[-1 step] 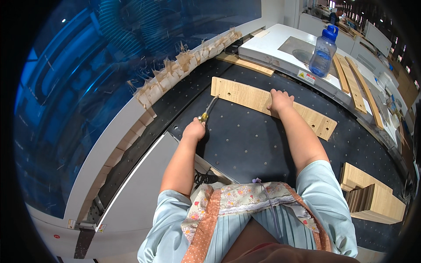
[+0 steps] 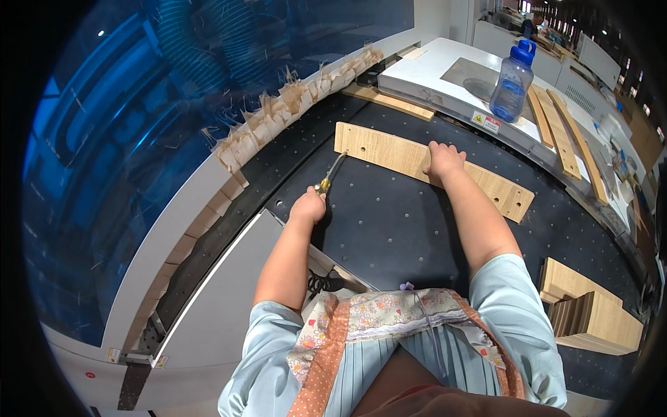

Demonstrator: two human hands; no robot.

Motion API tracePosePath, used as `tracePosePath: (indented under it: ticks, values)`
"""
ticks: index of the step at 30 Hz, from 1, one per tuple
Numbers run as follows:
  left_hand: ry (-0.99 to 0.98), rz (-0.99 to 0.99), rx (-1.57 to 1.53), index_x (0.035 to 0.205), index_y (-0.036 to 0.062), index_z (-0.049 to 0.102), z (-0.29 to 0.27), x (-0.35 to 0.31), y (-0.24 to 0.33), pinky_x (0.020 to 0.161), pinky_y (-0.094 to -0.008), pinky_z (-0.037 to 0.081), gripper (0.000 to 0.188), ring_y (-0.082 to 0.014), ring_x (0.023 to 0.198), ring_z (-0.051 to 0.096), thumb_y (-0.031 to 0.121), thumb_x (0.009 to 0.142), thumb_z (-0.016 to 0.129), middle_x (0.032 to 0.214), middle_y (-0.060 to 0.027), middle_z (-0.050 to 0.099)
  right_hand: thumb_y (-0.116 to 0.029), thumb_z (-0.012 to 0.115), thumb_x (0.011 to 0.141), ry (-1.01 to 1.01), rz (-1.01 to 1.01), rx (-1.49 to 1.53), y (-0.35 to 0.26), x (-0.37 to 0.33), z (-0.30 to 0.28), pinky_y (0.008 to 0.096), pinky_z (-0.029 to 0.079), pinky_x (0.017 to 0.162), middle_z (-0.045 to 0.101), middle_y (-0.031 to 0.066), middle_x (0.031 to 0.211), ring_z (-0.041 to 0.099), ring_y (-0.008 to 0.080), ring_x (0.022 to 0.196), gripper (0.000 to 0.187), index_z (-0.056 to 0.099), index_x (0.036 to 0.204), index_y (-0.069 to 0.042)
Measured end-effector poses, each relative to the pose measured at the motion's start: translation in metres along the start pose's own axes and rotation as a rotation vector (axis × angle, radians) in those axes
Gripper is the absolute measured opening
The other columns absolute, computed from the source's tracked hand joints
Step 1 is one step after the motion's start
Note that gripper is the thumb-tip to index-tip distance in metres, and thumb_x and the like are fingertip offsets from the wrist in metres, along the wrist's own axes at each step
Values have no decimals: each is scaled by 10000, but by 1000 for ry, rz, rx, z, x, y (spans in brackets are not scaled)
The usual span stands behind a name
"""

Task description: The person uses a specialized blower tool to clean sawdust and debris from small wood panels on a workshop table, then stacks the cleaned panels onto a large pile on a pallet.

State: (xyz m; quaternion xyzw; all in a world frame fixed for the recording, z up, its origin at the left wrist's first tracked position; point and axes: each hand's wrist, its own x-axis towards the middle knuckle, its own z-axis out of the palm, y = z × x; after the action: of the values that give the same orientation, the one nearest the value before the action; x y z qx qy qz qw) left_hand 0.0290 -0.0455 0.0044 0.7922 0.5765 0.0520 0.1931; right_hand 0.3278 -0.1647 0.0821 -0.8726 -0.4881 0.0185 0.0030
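Note:
A light wood-grain board (image 2: 393, 154) with dark holes near both ends stands on its long edge or tilts on the black machine bed (image 2: 389, 240); which of these I cannot tell. My right hand (image 2: 445, 161) is closed over its middle, fingers over the far edge. In my left hand (image 2: 307, 206) is a screwdriver (image 2: 324, 185) with a yellowish handle, gripped in a closed fist. Its thin shaft reaches up to the board's left end, the tip at or very near the lower corner beside a small hole.
At the right lies a stack of wood-grain boards (image 2: 599, 323). Beyond the bed, a white worktop (image 2: 431, 66) carries a blue-capped water bottle (image 2: 511, 87) and several wooden strips (image 2: 554, 132). A pale strip curtain (image 2: 292, 97) hangs below the blue machine window (image 2: 139, 139) on the left.

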Motion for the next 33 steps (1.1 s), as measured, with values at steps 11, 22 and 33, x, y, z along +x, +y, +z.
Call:
tracePosePath:
  ticks: [11,22,33]
  values:
    - [48,62,79,1099,-47,414,5,12,-7,486,-380,491,406,-272,475,596,326,941,400,611,-153,609,-289,751,726,48,-25,45,3,3,7,494,342,924,561,75,1130,478,265,1123,488,501,1110,-122]
    - [-89,-5,-132,1121,-49,423,-17,-5,17,457,-372,491,412,-274,483,606,321,941,418,683,-184,628,-300,755,720,69,-17,50,7,4,8,487,344,914,572,64,1109,482,260,1116,487,508,1102,-125]
    - [48,59,-90,1061,-46,447,-37,2,33,607,-412,499,389,-309,572,629,320,936,408,686,-190,633,-302,760,708,78,-18,64,6,6,10,485,339,920,578,53,1098,490,254,1104,481,512,1080,-124]
